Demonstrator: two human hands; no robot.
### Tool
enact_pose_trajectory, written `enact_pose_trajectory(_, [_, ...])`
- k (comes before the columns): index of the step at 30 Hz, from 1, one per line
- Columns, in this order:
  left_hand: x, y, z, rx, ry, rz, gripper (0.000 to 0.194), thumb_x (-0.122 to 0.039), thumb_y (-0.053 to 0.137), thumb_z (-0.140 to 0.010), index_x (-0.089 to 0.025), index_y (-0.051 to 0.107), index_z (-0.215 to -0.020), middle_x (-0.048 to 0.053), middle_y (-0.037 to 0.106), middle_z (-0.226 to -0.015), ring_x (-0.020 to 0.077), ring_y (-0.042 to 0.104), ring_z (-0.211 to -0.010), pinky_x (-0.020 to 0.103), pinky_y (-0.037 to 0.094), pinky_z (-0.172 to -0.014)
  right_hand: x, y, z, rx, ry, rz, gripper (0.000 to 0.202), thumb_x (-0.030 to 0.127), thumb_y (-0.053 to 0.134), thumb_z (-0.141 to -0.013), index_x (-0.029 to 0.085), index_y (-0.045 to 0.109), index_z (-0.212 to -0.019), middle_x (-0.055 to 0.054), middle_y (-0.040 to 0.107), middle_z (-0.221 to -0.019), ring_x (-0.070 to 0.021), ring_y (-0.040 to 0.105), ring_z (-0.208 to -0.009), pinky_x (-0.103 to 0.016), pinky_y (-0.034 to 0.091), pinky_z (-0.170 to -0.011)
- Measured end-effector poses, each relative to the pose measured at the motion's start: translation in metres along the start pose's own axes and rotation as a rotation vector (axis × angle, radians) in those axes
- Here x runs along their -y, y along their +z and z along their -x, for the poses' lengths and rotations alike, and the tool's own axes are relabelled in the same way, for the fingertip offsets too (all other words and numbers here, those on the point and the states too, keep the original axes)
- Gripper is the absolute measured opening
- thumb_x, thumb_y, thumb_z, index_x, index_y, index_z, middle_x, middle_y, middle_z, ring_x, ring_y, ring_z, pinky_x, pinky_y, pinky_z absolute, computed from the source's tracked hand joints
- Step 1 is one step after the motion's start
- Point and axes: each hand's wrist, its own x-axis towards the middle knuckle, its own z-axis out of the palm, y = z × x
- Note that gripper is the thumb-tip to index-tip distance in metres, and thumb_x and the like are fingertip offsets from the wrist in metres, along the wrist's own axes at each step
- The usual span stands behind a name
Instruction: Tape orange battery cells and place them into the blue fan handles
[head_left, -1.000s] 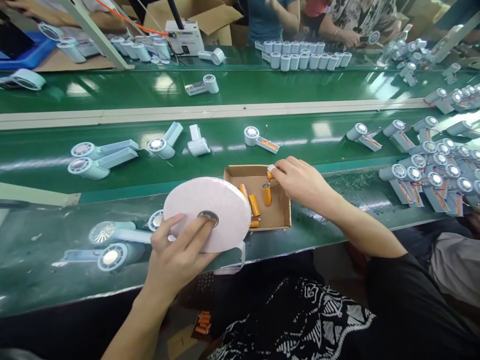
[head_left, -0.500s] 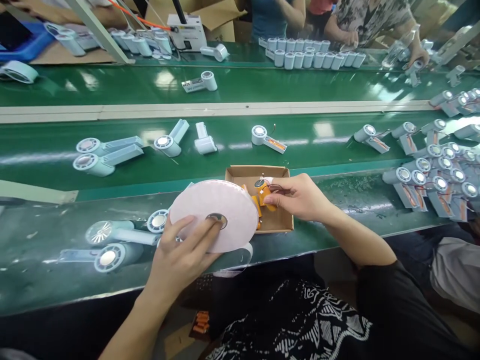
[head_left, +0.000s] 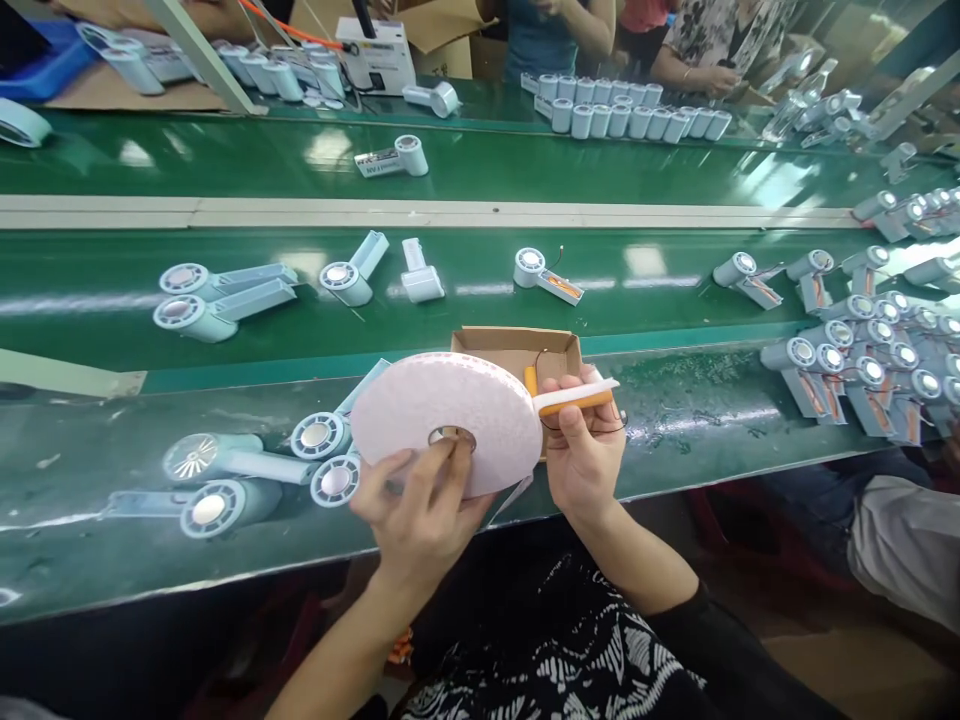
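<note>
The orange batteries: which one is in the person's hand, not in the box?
The battery pinched in the right hand, lying level beside the tape roll. Another battery stays in the cardboard box.

The tape roll [head_left: 450, 420] looks like matt, pale pink foam or paper. Just behind it, the small box [head_left: 517, 347] is plain brown cardboard. Beneath the roll, the green belt [head_left: 675, 400] shines glossy; fan housings [head_left: 225, 300] beyond the roll are smooth plastic.
</note>
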Motion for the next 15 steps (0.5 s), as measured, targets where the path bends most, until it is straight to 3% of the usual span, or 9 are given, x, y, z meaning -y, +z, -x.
enact_pose_trajectory(2, [-0.013, 0.0, 0.008, 0.024, -0.018, 0.05, 0.046, -0.037, 0.084, -0.095, -0.018, 0.071, -0.135, 0.01, 0.079, -0.106, 0.0336, 0.055, -0.106, 0.049, 0.047, -0.097, 0.018, 0.0, -0.026, 0.042, -0.081, 0.059, 0.053, 0.047, 0.092, -0.082, 0.03, 0.075, -0.13, -0.005, 0.081, -0.114, -0.0269, 0.079, -0.113, -0.048, 0.068, -0.103])
enact_pose_trajectory(4, [-0.017, 0.0, 0.012, 0.114, 0.01, 0.119, 0.044, -0.036, 0.082, -0.096, -0.02, 0.071, -0.136, 0.009, 0.079, -0.11, 0.0332, 0.054, -0.107, 0.054, 0.046, -0.106, 0.048, -0.002, -0.074, 0.104, -0.217, 0.16, 0.053, 0.05, 0.086, -0.087, 0.032, 0.072, -0.136, -0.006, 0.077, -0.123, -0.0292, 0.073, -0.126, -0.048, 0.067, -0.105])
enact_pose_trajectory(6, [-0.008, -0.001, 0.011, 0.278, 0.026, 0.171, 0.054, -0.041, 0.085, -0.093, -0.019, 0.07, -0.14, 0.011, 0.077, -0.119, 0.0349, 0.054, -0.112, 0.059, 0.044, -0.113, 0.076, -0.007, -0.122, 0.098, -0.353, 0.213, 0.057, 0.054, 0.076, -0.094, 0.036, 0.065, -0.147, -0.005, 0.072, -0.135, -0.0299, 0.066, -0.14, -0.046, 0.067, -0.107])
enact_pose_trajectory(8, [0.015, 0.002, 0.001, 0.453, 0.019, 0.221, 0.075, -0.054, 0.091, -0.083, -0.018, 0.068, -0.144, 0.015, 0.074, -0.13, 0.0402, 0.054, -0.121, 0.065, 0.041, -0.117, 0.092, -0.016, -0.15, 0.074, -0.413, 0.252, 0.064, 0.056, 0.075, -0.095, 0.037, 0.059, -0.154, -0.004, 0.071, -0.139, -0.0296, 0.066, -0.14, -0.044, 0.068, -0.104])
enact_pose_trajectory(10, [0.046, 0.012, -0.018, 0.593, 0.024, 0.319, 0.086, -0.07, 0.088, -0.078, -0.022, 0.068, -0.145, 0.015, 0.07, -0.138, 0.0446, 0.051, -0.132, 0.069, 0.037, -0.121, 0.088, -0.027, -0.149, 0.083, -0.382, 0.27, 0.068, 0.054, 0.081, -0.091, 0.036, 0.059, -0.153, -0.005, 0.076, -0.133, -0.0283, 0.075, -0.127, -0.041, 0.071, -0.095])
enact_pose_trajectory(12, [0.078, 0.031, -0.048, 0.652, -0.026, 0.411, 0.071, -0.076, 0.071, -0.09, -0.026, 0.071, -0.14, 0.012, 0.07, -0.138, 0.0421, 0.051, -0.137, 0.064, 0.039, -0.123, 0.071, -0.042, -0.131, 0.117, -0.285, 0.255, 0.068, 0.048, 0.09, -0.084, 0.034, 0.064, -0.145, -0.004, 0.082, -0.118, -0.0259, 0.082, -0.106, -0.038, 0.072, -0.083])
enact_pose_trajectory(15, [0.114, 0.082, -0.107, 0.638, -0.283, 0.293, 0.054, -0.059, 0.044, -0.109, -0.023, 0.071, -0.139, 0.014, 0.069, -0.133, 0.0348, 0.059, -0.129, 0.051, 0.05, -0.114, 0.042, -0.062, -0.102, 0.13, -0.164, 0.209, 0.063, 0.041, 0.098, -0.076, 0.03, 0.07, -0.131, -0.004, 0.085, -0.104, -0.025, 0.084, -0.087, -0.039, 0.072, -0.077])
